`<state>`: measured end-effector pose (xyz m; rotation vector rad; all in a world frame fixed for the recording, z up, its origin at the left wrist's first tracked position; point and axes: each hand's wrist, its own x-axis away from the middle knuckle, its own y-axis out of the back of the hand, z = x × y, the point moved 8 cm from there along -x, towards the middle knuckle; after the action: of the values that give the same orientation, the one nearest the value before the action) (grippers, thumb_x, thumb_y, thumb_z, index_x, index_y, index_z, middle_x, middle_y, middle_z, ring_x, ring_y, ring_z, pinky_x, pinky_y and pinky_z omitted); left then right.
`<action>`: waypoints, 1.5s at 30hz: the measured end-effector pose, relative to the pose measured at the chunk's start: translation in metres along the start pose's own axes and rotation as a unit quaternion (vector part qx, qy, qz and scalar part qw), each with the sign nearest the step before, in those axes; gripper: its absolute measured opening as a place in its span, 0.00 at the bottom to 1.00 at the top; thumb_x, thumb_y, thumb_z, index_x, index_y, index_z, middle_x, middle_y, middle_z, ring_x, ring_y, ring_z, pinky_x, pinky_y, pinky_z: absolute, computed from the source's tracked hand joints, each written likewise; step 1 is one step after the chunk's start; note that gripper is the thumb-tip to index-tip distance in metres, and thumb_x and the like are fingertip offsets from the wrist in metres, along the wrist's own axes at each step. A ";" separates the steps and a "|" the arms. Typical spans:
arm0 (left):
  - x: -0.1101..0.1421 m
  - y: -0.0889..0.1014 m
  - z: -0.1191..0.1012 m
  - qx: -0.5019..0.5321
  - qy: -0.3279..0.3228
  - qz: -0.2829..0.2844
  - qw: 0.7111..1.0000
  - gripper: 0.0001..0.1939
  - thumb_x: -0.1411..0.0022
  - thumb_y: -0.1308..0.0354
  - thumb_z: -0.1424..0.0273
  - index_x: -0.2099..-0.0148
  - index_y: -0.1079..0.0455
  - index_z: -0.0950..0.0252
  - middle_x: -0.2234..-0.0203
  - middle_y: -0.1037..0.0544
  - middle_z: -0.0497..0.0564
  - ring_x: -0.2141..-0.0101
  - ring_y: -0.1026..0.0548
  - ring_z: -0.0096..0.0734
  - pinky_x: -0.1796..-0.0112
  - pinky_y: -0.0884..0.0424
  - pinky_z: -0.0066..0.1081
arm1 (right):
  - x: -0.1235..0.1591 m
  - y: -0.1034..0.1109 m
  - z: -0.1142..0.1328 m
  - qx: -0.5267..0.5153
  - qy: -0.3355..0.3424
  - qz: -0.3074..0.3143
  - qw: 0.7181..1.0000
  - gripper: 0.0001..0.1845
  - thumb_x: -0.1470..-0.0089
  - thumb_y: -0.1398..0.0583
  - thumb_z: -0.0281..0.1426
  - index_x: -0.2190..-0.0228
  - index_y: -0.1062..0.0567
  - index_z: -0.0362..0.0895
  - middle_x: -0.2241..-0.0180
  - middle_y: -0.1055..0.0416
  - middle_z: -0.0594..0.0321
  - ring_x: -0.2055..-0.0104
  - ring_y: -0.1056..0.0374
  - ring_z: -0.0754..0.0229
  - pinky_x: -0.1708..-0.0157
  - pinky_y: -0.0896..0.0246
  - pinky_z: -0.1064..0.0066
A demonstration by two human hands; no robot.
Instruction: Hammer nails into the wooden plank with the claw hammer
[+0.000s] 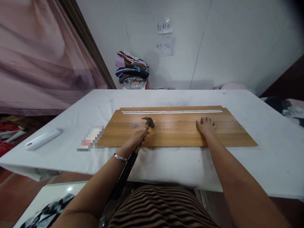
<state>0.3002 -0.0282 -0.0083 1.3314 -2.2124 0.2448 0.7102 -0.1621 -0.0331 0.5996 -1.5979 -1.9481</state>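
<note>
My left hand (139, 138) is wrapped round the wooden shaft of a claw hammer (148, 123), whose dark grip runs back under my forearm. The hammer's head is over a wood-grain board (228, 126) lying flat on the table. Just left of the head is a small pile of loose nails (135, 126). To its right, a row of several small dark marks or nails (169, 129) runs across the board; I cannot tell which. My right hand (206, 125) rests on the board's right part, fingers spread, holding nothing. A white measuring strip (172, 111) lies along the far side.
The white-covered table (166, 164) extends past the board on all sides. A white cylindrical object (43, 139) and a blurred-out item (91, 138) lie to the left. Folded clothes (132, 69) are stacked behind the table against the wall, and a pink curtain (42, 53) hangs at the left.
</note>
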 end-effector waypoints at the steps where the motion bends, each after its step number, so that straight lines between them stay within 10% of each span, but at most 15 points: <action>1: -0.001 0.001 0.001 -0.005 0.001 -0.004 1.000 0.22 0.27 0.45 0.51 0.55 0.28 0.67 0.80 0.34 0.42 0.86 0.41 0.21 0.85 0.48 0.24 | 0.000 0.000 0.000 0.000 0.000 0.001 1.000 0.30 0.28 0.56 0.45 0.42 0.25 0.41 0.33 0.34 0.40 0.29 0.44 0.40 0.34 0.49 0.43; 45: 0.004 -0.003 -0.005 0.002 -0.012 0.013 1.000 0.22 0.27 0.45 0.50 0.55 0.29 0.67 0.80 0.33 0.43 0.86 0.41 0.20 0.84 0.46 0.24 | -0.003 -0.001 -0.001 -0.008 0.005 -0.002 1.000 0.29 0.28 0.55 0.44 0.43 0.25 0.42 0.34 0.34 0.40 0.30 0.44 0.40 0.34 0.50 0.43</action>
<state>0.3033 -0.0304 -0.0020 1.3150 -2.2513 0.2438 0.7126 -0.1607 -0.0347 0.6042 -1.5748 -1.9559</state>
